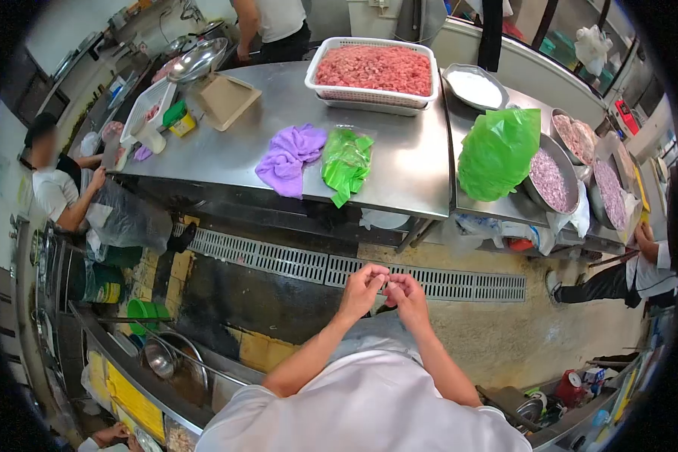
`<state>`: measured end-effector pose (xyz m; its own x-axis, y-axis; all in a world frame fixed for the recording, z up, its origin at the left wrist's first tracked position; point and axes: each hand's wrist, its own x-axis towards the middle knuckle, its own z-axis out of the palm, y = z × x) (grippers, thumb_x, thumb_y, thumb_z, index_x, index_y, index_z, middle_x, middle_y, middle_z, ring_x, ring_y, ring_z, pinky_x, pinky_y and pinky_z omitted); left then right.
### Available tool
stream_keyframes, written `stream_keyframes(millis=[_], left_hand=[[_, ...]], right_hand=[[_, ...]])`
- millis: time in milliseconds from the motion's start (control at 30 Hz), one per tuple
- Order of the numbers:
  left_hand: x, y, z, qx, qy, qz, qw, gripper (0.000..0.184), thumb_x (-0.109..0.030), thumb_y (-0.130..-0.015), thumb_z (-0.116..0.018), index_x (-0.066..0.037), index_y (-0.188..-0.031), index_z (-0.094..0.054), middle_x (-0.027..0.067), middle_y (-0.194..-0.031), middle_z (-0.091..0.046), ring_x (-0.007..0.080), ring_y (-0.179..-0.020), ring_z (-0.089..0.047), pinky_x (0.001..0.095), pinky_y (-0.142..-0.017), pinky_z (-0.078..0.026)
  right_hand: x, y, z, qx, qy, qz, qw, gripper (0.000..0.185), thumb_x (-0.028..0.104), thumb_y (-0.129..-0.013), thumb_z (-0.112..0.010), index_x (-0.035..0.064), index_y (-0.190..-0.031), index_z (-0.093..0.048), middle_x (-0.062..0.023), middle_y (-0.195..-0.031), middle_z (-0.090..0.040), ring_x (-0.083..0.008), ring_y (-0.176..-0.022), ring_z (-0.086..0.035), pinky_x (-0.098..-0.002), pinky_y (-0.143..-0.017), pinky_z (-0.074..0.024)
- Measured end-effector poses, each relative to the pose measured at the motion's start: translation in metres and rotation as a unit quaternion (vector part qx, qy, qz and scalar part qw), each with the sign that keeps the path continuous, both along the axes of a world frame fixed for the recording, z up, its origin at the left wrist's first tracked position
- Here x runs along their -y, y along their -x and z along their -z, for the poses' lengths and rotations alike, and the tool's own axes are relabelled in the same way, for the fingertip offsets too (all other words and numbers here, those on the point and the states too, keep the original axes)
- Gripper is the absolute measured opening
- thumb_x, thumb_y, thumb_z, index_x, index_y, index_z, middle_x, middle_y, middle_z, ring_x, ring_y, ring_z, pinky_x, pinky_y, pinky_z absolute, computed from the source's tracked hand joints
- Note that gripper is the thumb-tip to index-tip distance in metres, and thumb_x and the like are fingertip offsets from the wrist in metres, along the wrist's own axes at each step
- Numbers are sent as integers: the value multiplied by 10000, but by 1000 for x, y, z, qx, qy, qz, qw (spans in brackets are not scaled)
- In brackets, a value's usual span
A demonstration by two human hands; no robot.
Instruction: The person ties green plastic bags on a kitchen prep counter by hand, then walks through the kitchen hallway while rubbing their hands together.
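My left hand [360, 292] and my right hand [408, 296] meet in front of my body, above the floor. The fingers of both are closed in a pinch, tips touching; anything between them is too small or hidden to name. Beyond them stands a steel table [399, 169]. On its near side lie a crumpled purple cloth [288, 158] and a crumpled green plastic bag [346, 162]. Farther back, a white basket [373, 98] is heaped with ground meat [373, 66].
Right of the basket are a bowl of white powder [474, 88], a puffed green bag [499, 154] and a bowl of chopped onion [548, 179]. A scale [222, 98] stands left. Co-workers are at left [56, 188], back [275, 22] and right [648, 264]. A drain grate [279, 256] crosses the floor.
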<state>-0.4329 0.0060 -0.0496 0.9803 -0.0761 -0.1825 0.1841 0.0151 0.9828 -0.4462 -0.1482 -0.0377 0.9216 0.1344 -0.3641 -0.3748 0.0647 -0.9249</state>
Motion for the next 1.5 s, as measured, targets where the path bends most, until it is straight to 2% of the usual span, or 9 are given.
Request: stream_keyframes(millis=[433,667,800,967,1067,1100,1200,1333,1500], left_hand=[[-9,16,19,4,29,-51,998,167,-100,-961,-561,6,-1059,-644,79,-941,-696,135,-879,-654,284,-804,-513],[-28,-73,29,106,-157,-46,981,151,-93,-885,-638,-4,-1008,-644,70,-928,-671,153,-829,-644,296,-730,-518],[-51,-139,35,197,-423,-66,882,547,-161,-780,-775,7,-1251,-555,219,-1311,-534,349,-1225,-517,446,-1063,-392],[-65,-213,29,193,-634,-61,746,1238,-232,-653,-894,-97,-1573,-77,310,-1582,-70,490,-1440,-184,547,-1165,-238],[-71,-236,47,226,-606,14,763,1274,-208,-654,-897,-86,-1577,-27,266,-1595,-104,481,-1434,-218,579,-1138,-271],[-80,-246,57,255,-549,40,795,1311,-203,-655,-897,-91,-1578,27,239,-1523,-329,439,-1361,-366,529,-1079,-362],[-87,-247,54,185,-559,64,806,1356,-228,-638,-906,-86,-1575,65,205,-1340,-546,411,-1191,-512,503,-968,-430],[-95,-240,65,301,-612,53,730,803,-285,-670,-875,-74,-1354,-510,157,-1061,-638,389,-1039,-564,507,-853,-461],[-84,-225,55,259,-578,-16,774,370,-168,-768,-773,-66,-1096,-633,170,-981,-633,398,-1000,-570,498,-816,-471]], right_hand=[[-1,10,2,18,4,0,1000,270,139,-971,-570,-2,-1201,-556,-70,-896,-665,-112,-767,-618,-263,-677,-523],[20,13,16,18,6,13,1000,265,155,-966,-581,-9,-1174,-575,-51,-853,-652,-115,-755,-625,-269,-657,-519],[29,3,12,17,-7,30,999,274,160,-952,-587,-26,-1155,-585,-48,-823,-655,-109,-697,-603,-261,-613,-481],[45,-11,10,32,13,19,999,294,163,-931,-600,-40,-1143,-591,-57,-806,-660,-109,-678,-599,-267,-613,-471],[50,-15,13,26,16,19,999,302,162,-930,-599,-43,-1151,-593,-56,-813,-659,-112,-695,-603,-263,-639,-478],[52,-16,8,19,14,22,999,304,161,-930,-599,-44,-1153,-593,-57,-813,-659,-113,-701,-604,-265,-646,-482],[57,-19,5,10,19,23,999,301,159,-932,-601,-48,-1150,-591,-67,-845,-659,-118,-711,-601,-275,-670,-500],[56,-19,11,20,12,15,1000,289,155,-939,-604,-51,-1142,-590,-69,-868,-657,-118,-709,-597,-277,-669,-501],[46,-13,16,13,7,-9,1000,282,154,-947,-609,-54,-1137,-589,-67,-870,-652,-115,-706,-591,-275,-662,-498]])
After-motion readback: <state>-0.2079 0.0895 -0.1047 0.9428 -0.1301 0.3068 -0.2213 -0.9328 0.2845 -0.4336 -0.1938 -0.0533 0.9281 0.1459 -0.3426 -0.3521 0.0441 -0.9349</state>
